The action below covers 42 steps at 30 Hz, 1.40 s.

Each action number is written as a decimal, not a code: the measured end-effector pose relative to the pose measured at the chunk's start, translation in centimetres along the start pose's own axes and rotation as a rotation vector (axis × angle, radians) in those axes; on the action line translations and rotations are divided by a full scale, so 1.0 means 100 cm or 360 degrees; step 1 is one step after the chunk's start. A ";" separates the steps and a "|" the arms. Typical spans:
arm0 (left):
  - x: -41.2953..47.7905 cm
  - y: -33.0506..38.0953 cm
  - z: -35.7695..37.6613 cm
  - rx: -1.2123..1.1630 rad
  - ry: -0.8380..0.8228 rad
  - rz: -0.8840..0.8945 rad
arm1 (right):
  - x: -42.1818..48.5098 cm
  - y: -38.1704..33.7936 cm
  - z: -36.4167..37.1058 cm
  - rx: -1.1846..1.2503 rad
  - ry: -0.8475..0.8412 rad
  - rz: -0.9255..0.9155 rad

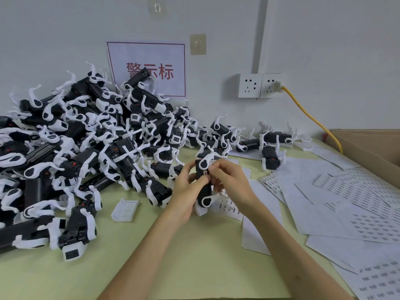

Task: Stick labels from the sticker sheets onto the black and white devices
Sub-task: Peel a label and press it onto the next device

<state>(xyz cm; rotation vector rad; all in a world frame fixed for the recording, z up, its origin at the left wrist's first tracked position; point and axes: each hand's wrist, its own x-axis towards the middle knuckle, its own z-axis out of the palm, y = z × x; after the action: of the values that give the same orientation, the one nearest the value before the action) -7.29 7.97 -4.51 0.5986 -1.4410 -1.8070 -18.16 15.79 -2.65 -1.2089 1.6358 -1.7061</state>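
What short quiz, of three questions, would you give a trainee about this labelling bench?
1. True or false: only one hand holds the device in the middle of the view.
2. On which side of that device do the sticker sheets lie? A: the person's left. B: the person's right. C: none are in view.
3. Fill in: the cable plugged into the wall socket is ____.

Key
1. False: the left hand and the right hand both hold it.
2. B.
3. Yellow.
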 end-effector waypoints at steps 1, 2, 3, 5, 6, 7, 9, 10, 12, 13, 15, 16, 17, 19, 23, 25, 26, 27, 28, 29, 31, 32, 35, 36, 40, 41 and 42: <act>-0.001 0.001 0.000 -0.0008 -0.0037 0.0008 | 0.000 0.000 -0.001 0.0011 0.0009 0.0004; -0.002 0.002 0.000 -0.0019 -0.0071 0.0007 | 0.000 0.000 -0.001 0.0027 0.0018 0.0008; -0.003 0.003 0.000 -0.0037 -0.0099 -0.0004 | 0.000 -0.001 -0.002 0.0046 0.0023 0.0011; -0.003 0.003 -0.001 -0.0082 -0.0129 -0.0023 | 0.000 -0.001 -0.003 0.0067 0.0024 0.0011; -0.002 0.003 -0.001 -0.0089 -0.0113 -0.0026 | 0.000 -0.001 -0.003 0.0067 0.0021 0.0008; -0.002 0.003 -0.001 -0.0084 -0.0071 -0.0024 | 0.000 -0.002 -0.002 0.0068 0.0017 0.0005; -0.001 0.003 -0.001 -0.0072 0.0021 -0.0011 | -0.001 -0.003 0.000 0.0087 -0.0001 -0.0006; 0.000 0.002 -0.001 -0.0083 0.0035 -0.0009 | -0.001 -0.003 0.001 0.0094 -0.0008 -0.0016; -0.001 0.003 -0.002 -0.0153 0.0017 -0.0025 | -0.002 -0.004 0.003 0.0094 -0.0005 -0.0037; -0.001 0.004 -0.003 -0.0198 0.0001 -0.0035 | -0.002 -0.004 0.003 0.0098 0.0006 -0.0049; -0.001 0.005 -0.005 -0.0268 -0.0031 -0.0038 | -0.002 -0.004 0.004 0.0116 0.0059 -0.0076; -0.001 0.006 -0.005 -0.0295 -0.0046 -0.0043 | -0.001 -0.004 0.003 0.0123 0.0100 -0.0087; -0.002 0.006 -0.004 -0.0317 -0.0062 -0.0054 | -0.001 -0.004 0.002 0.0131 0.0145 -0.0097; -0.003 0.007 -0.001 -0.0335 -0.0096 -0.0090 | 0.000 -0.004 -0.001 0.0159 0.0228 -0.0114; -0.006 0.009 0.002 -0.0356 -0.0198 -0.0138 | 0.001 -0.003 -0.005 0.0212 0.0326 -0.0121; -0.006 0.009 0.002 -0.0340 -0.0209 -0.0156 | 0.002 -0.002 -0.006 0.0225 0.0366 -0.0118; -0.006 0.009 0.002 -0.0326 -0.0203 -0.0166 | 0.002 -0.001 -0.006 0.0234 0.0386 -0.0116; -0.006 0.009 0.002 -0.0316 -0.0187 -0.0179 | 0.002 -0.001 -0.007 0.0245 0.0411 -0.0116; -0.006 0.009 0.002 -0.0306 -0.0167 -0.0190 | 0.003 -0.001 -0.008 0.0259 0.0440 -0.0116; -0.006 0.009 0.003 -0.0296 -0.0151 -0.0197 | 0.004 0.000 -0.010 0.0277 0.0471 -0.0115; -0.006 0.009 0.003 -0.0263 -0.0139 -0.0204 | 0.006 0.001 -0.014 0.0317 0.0518 -0.0109; -0.006 0.009 0.003 -0.0247 -0.0140 -0.0217 | 0.007 0.001 -0.016 0.0332 0.0540 -0.0106; -0.006 0.010 0.000 -0.0222 -0.0140 -0.0339 | 0.009 0.001 -0.024 0.0297 0.0628 -0.0075; -0.007 0.011 0.000 -0.0227 -0.0155 -0.0402 | 0.009 0.001 -0.027 0.0272 0.0600 -0.0049; -0.009 0.012 -0.006 -0.0330 -0.0305 -0.0606 | 0.012 0.003 -0.034 0.0217 0.0038 0.0084; -0.008 0.011 -0.008 -0.0347 -0.0330 -0.0608 | 0.012 0.003 -0.033 0.0265 -0.0086 0.0114; -0.007 0.011 -0.009 -0.0363 -0.0339 -0.0614 | 0.011 0.002 -0.033 0.0335 -0.0192 0.0136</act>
<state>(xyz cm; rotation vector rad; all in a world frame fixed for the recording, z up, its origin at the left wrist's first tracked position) -5.89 7.82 -3.80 0.6108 -1.2897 -2.3624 -21.51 16.58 -2.25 -1.1016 1.3793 -1.6711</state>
